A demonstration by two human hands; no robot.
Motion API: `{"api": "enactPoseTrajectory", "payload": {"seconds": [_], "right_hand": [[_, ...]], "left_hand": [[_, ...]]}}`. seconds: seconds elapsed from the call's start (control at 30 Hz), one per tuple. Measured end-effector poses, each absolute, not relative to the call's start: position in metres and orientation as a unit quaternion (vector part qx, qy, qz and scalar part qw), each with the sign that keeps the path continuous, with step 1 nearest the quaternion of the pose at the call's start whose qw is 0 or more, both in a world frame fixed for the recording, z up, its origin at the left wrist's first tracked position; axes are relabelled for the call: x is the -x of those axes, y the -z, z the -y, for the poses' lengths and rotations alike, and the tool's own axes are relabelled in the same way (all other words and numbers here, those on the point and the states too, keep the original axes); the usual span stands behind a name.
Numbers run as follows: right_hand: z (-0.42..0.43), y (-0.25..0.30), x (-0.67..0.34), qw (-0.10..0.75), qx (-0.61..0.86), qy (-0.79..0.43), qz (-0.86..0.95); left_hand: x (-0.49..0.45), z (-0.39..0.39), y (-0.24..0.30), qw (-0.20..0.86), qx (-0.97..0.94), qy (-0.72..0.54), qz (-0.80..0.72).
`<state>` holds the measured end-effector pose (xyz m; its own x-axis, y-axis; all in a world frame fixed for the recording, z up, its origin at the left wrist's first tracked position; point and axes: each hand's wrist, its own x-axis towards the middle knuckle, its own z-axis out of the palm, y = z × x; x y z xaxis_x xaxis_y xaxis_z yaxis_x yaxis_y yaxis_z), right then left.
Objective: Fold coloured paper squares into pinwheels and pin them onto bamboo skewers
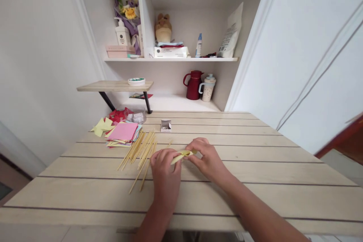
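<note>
Between my two hands is a piece of yellow paper (181, 155), bent and folded over. My left hand (166, 162) pinches its left end, thumb below and fingers on top. The other end is gripped by my right hand (204, 155), with thumb and fingers closed on it. Thin wooden sticks (141, 147) lie loosely heaped on the table just left of my left hand. Behind them sits a stack of coloured square paper (123, 131), pink on top. A small open box (166, 125) with shiny bits inside stands beyond my hands.
Folded yellow paper (102, 126), red paper (120, 115) and a clear container (136, 116) lie at the back left, near a raised wooden stand (113, 86). A red jug (194, 85) and a speckled cup (208, 89) stand in the shelf unit behind the table (255, 196).
</note>
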<state>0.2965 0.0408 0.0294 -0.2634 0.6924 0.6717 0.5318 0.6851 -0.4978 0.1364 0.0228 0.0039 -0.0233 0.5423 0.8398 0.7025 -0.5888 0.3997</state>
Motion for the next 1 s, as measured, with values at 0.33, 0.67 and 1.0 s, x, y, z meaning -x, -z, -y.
{"api": "enactPoseTrajectory", "payload": {"seconds": [0.33, 0.67, 1.0], "right_hand": [[-0.045, -0.030, -0.301, 0.477, 0.425, -0.157, 0.753], [-0.041, -0.033, -0.301, 0.542, 0.276, -0.084, 0.790], [-0.034, -0.041, -0.299, 0.551, 0.221, -0.033, 0.804]], "left_hand": [[-0.137, -0.025, -0.005, 0.026, 0.696, 0.561, 0.448], [-0.131, -0.016, -0.010, 0.055, 0.705, 0.584, 0.399], [-0.127, -0.009, -0.014, 0.124, 0.701, 0.600, 0.366]]}}
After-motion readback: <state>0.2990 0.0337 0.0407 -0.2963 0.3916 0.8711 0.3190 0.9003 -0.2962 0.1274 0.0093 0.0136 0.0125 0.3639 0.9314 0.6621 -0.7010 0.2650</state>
